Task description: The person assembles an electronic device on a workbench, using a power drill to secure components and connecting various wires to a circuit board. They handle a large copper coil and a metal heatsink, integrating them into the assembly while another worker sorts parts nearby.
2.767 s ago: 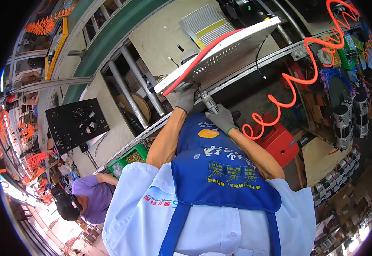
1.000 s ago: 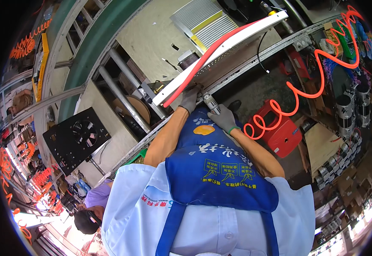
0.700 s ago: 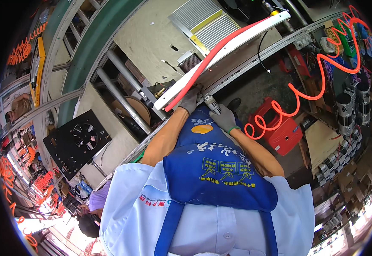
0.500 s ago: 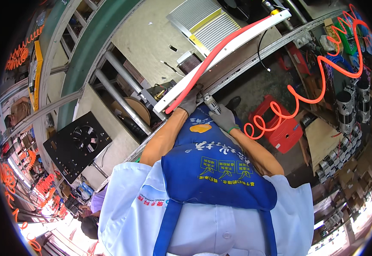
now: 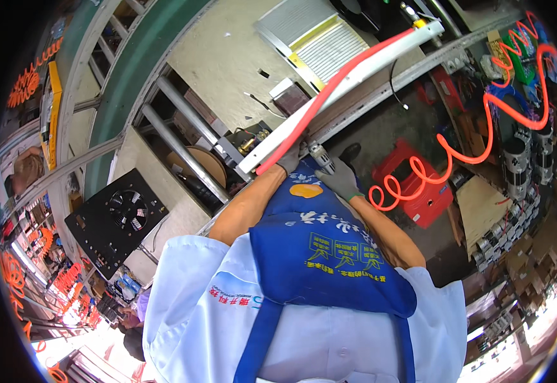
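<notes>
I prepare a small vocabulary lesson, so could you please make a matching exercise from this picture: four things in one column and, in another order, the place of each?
Things
1. silver tool
2. red tube
3. black panel with a fan
4. red box

Places
A. left of the left forearm
B. partly behind the orange coiled hose
C. in the right hand
D. along the edge of the white panel

Pairs: 1-C; 2-D; 3-A; 4-B

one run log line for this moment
left hand: partly hidden at white panel | right hand: gripping silver tool | ridged metal block: beyond panel
</notes>
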Demonstrator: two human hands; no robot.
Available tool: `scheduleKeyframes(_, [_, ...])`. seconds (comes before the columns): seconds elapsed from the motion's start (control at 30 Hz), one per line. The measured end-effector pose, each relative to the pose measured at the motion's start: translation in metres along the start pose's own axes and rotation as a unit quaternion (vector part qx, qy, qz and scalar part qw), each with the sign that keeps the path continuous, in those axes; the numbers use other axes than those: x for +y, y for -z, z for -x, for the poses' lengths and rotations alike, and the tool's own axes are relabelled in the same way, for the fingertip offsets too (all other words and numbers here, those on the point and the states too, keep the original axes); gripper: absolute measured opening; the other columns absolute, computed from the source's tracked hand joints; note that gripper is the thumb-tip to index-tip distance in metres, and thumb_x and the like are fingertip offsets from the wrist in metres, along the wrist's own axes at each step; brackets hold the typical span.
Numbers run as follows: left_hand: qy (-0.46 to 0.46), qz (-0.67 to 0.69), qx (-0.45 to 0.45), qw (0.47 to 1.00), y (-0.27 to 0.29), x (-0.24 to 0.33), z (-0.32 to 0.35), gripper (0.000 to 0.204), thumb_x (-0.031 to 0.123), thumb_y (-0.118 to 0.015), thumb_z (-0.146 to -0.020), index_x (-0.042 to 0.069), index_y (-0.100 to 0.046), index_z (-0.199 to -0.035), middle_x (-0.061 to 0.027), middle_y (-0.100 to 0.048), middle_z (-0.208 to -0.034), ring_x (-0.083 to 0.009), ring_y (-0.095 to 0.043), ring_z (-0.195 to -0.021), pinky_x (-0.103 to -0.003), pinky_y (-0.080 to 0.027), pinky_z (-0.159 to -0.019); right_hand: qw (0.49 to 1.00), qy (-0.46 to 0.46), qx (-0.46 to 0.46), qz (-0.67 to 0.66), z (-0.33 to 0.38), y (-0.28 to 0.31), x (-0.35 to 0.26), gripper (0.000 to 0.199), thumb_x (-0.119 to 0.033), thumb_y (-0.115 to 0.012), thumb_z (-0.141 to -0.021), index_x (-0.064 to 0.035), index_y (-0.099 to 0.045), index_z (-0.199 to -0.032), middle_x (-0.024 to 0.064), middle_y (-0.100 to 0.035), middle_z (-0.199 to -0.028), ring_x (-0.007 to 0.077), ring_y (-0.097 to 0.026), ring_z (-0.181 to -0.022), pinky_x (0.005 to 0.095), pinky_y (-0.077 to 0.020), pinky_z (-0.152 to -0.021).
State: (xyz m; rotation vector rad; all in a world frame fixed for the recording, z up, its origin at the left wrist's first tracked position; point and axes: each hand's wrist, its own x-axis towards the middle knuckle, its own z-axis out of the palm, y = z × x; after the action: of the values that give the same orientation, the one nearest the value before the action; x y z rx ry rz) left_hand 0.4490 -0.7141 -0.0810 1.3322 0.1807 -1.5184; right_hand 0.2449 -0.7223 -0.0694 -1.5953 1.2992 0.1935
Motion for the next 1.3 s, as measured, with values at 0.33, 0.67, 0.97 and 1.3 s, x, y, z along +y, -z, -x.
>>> scheduleKeyframes(0.33, [0.016, 0.124, 0.048, 0.991, 0.026, -0.027, -0.028, 0.014, 0.013, -0.072, -0.091, 0.016, -0.06, -0.085, 0.0035, -0.048, -0.063, -0.0071, -0.041, -0.048, -0.023, -0.028, -0.041, 0.99, -0.036, 0.071, 0.119, 0.04, 0.103, 0.046, 0.047, -0.04, -0.077, -0.077, -0.0035, -0.063, -0.103, 0.0225, -0.068, -0.096, 0.0383, -0.068, -0.092, 0.0464, -0.0517, -0.08])
scheduleKeyframes(0.67, [0.017, 0.129, 0.089, 0.988, 0.012, -0.036, -0.05, 0.018, 0.012, -0.074, -0.09, 0.018, -0.059, -0.082, 0.0068, -0.036, -0.059, -0.0069, -0.039, -0.049, -0.023, -0.027, -0.042, 0.931, -0.179, 0.007, 0.318, -0.045, 0.352, 0.07, 0.046, -0.042, -0.057, -0.092, -0.0016, -0.074, -0.105, 0.0261, -0.07, -0.111, 0.0394, -0.066, -0.11, 0.0476, -0.0521, -0.094])
scheduleKeyframes(0.97, [-0.241, -0.175, 0.176, 0.938, 0.003, -0.086, -0.051, 0.023, 0.017, -0.061, -0.096, 0.006, -0.066, -0.117, 0.0017, -0.046, -0.074, -0.0098, -0.042, -0.064, -0.024, -0.035, -0.054, 0.925, -0.141, -0.006, 0.354, -0.202, 0.497, 0.102, 0.047, -0.038, -0.049, -0.097, -0.0083, -0.066, -0.13, 0.0161, -0.062, -0.137, 0.0334, -0.062, -0.123, 0.0459, -0.0495, -0.101])
scheduleKeyframes(1.3, [-0.014, 0.113, 0.083, 0.99, -0.185, -0.063, -0.042, 0.031, 0.024, -0.057, -0.101, 0.003, -0.061, -0.124, 0.0001, -0.054, -0.081, -0.0111, -0.05, -0.07, -0.027, -0.041, -0.061, 0.866, 0.194, 0.216, 0.407, -0.207, 0.467, 0.142, 0.015, -0.019, -0.06, -0.085, -0.0088, -0.067, -0.094, 0.0134, -0.065, -0.094, 0.0323, -0.064, -0.089, 0.0498, -0.0512, -0.075])
